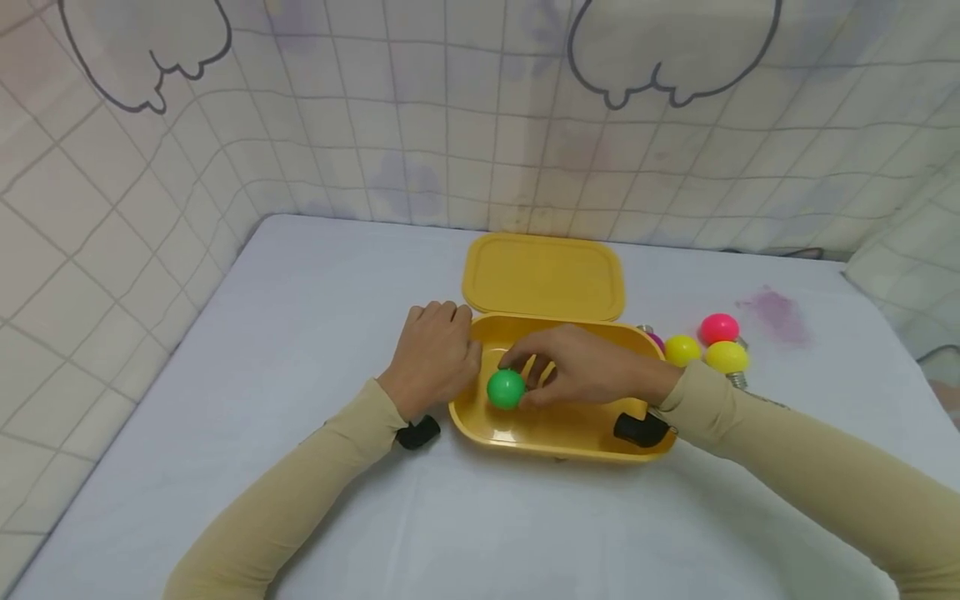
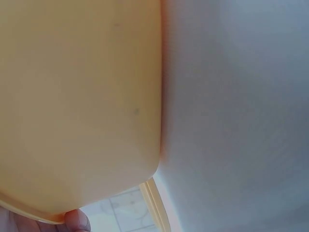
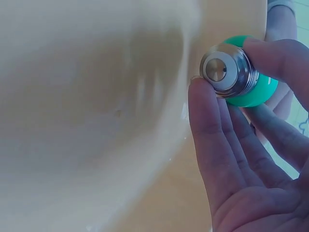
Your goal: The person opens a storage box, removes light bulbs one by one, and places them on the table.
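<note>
A green light bulb (image 1: pixel 506 389) with a metal screw base is pinched by my right hand (image 1: pixel 577 367) over the left part of a yellow plastic container (image 1: pixel 517 448). In the right wrist view, thumb and fingers hold the bulb (image 3: pixel 236 72) near its metal base (image 3: pixel 216 69). My left hand (image 1: pixel 431 358) grips the container's left rim. The left wrist view has the container's outer wall (image 2: pixel 82 106) close up, with fingertips (image 2: pixel 77 220) at the rim. My right forearm hides part of the container's right side.
Behind the container lies a flat yellow lid (image 1: pixel 543 275). On the table to the right are a pink bulb (image 1: pixel 719 328), two yellow bulbs, one (image 1: pixel 682 350) nearer the container and another (image 1: pixel 727 357) beside it, and a partly hidden purple bulb (image 1: pixel 657 342). Curtains surround the table.
</note>
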The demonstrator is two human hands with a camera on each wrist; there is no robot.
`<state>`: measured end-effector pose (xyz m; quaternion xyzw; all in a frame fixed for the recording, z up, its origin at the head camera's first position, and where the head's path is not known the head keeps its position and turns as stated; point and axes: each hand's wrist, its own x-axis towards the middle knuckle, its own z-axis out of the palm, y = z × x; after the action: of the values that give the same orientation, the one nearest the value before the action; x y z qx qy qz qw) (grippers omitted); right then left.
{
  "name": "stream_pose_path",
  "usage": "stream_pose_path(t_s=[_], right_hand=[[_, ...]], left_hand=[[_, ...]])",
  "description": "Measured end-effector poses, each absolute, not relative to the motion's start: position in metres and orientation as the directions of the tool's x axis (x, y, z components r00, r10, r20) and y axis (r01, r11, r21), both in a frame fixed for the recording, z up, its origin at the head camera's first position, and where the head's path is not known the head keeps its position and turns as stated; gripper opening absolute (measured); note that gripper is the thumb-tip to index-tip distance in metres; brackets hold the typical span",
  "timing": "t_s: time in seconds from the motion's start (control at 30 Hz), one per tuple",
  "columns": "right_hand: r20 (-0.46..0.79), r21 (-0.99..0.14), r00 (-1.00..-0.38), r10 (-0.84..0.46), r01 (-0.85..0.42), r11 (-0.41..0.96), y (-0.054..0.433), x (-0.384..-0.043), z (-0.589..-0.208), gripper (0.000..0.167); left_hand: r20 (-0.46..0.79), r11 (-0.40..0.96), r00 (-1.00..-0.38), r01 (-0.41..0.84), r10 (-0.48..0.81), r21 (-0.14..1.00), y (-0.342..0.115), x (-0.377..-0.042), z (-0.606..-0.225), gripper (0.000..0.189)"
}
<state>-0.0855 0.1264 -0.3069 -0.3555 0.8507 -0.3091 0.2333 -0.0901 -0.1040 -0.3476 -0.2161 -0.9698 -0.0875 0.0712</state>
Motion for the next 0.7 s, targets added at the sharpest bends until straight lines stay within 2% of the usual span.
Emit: stream_pose_path(t_s=[0.33,0.7], right_hand=[[-0.199,-0.710,-0.672,-0.713,-0.403,0.578,0.142,-0.076,-0.296,0.040],[-0.147,-0.743,-0.714,-0.685,-0.377,0.553,0.163,-0.065,-0.288,0.041]], left_hand=[[0.174,0.896,-0.900,0.424,0.399,0.137,-0.102,-0.090,-0.347,0.021],[0.154,0.901,-0.909,0.408,0.387,0.147,-0.100,-0.088,-0.345,0.019]])
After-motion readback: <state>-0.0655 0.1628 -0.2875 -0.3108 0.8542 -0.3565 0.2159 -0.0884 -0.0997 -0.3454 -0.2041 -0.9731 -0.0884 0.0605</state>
